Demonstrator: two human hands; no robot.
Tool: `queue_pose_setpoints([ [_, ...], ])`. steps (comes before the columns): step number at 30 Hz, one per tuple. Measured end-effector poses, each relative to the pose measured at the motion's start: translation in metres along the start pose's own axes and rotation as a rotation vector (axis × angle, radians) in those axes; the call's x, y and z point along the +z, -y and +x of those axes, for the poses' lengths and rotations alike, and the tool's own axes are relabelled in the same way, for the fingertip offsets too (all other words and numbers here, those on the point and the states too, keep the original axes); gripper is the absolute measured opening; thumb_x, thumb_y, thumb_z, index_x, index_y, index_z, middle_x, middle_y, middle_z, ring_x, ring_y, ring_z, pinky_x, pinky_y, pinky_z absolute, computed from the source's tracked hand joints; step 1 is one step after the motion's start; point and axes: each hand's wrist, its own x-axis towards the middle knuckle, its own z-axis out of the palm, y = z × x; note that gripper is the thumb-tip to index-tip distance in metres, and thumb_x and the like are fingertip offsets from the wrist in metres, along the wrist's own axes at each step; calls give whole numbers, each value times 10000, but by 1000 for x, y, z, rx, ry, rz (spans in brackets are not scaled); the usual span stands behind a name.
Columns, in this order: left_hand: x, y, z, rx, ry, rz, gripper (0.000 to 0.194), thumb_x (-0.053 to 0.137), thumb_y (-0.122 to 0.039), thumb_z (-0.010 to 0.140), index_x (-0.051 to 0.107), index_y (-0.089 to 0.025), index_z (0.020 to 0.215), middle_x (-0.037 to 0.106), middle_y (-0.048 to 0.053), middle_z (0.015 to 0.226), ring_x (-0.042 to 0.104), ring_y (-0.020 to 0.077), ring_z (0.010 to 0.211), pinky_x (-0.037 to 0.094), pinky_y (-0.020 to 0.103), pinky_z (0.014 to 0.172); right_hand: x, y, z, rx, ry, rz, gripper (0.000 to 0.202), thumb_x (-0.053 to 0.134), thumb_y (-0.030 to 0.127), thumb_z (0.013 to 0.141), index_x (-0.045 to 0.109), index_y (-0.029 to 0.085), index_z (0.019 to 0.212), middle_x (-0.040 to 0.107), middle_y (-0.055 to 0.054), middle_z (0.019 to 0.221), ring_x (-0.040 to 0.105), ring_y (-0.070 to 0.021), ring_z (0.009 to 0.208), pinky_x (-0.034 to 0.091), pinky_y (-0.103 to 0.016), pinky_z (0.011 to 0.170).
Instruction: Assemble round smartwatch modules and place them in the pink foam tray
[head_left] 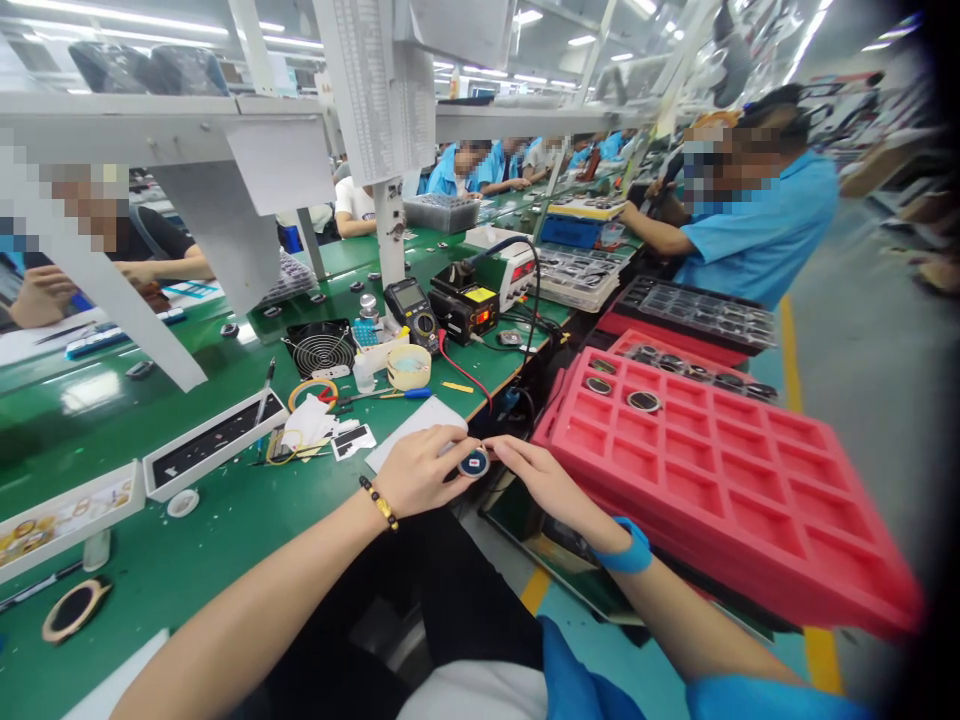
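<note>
A round watch body without a strap, its dark face showing a small white and red mark, is held over the table's front edge. My left hand is closed around its left side, thumb below and fingers above. At the right rim, the fingertips of my right hand are pinched together against the watch; its underside is hidden. Just behind my left hand lies a white sheet on the green table. To the right of my right hand is a red foam tray with a few round watch bodies in its pockets.
Behind the sheet stand a multimeter, a black soldering station, a fan and a round tape roll. White parts trays lie at left, near a gold-rimmed watch part. A co-worker in blue sits beyond the trays.
</note>
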Motion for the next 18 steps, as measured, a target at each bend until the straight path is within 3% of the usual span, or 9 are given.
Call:
queue_pose_setpoints([
  [3,1,1,-1,2,5,-9,340,556,-348,965,578,-184,1263,655,94,1136,649,185,985,559,311,810,5,8,4,-13,28,58,718,429,734,884,613,154,1266,519,-50,1354,547,-93,1214,473,-182,1117],
  [9,1,2,0,-31,-20,-53,364,576,-362,954,577,-183,1271,652,88,1145,643,180,1006,560,295,816,3,10,10,13,69,165,774,499,743,837,586,131,1302,536,-80,1313,580,-78,1054,528,-161,890],
  [18,-1,1,1,-37,-75,-73,363,608,-375,946,593,-188,1257,667,77,1137,657,163,986,561,267,803,-6,14,8,27,129,142,747,567,670,832,573,111,1328,587,-96,1199,575,-40,930,513,-133,850],
])
